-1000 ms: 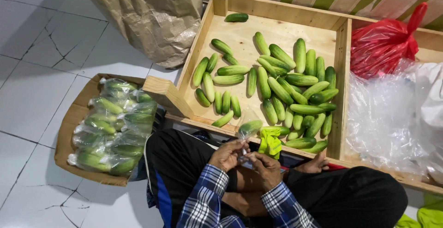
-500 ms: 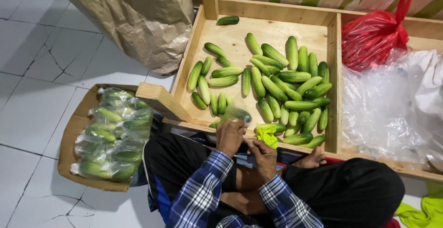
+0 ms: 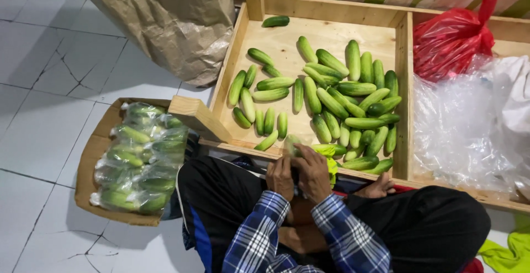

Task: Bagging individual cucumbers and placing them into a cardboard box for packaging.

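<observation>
Head view | white tiled floor (image 3: 49, 80) | wooden crate (image 3: 276, 41) | both hands (image 3: 301, 173) pinching bagged cucumber (image 3: 291, 143)

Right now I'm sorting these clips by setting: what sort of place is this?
Probably a small produce-packing spot on a tiled floor: a wooden tray of loose cucumbers, a cardboard box of bagged cucumbers, and clear plastic bags alongside.

Support: white tiled floor (image 3: 49, 74), cracked | on it: wooden crate (image 3: 251, 57) of loose cucumbers (image 3: 331, 102) | cardboard tray (image 3: 91, 157) of bagged cucumbers (image 3: 141, 157) | crumpled brown paper sack (image 3: 171, 19) | seated person's legs (image 3: 232, 201)
</observation>
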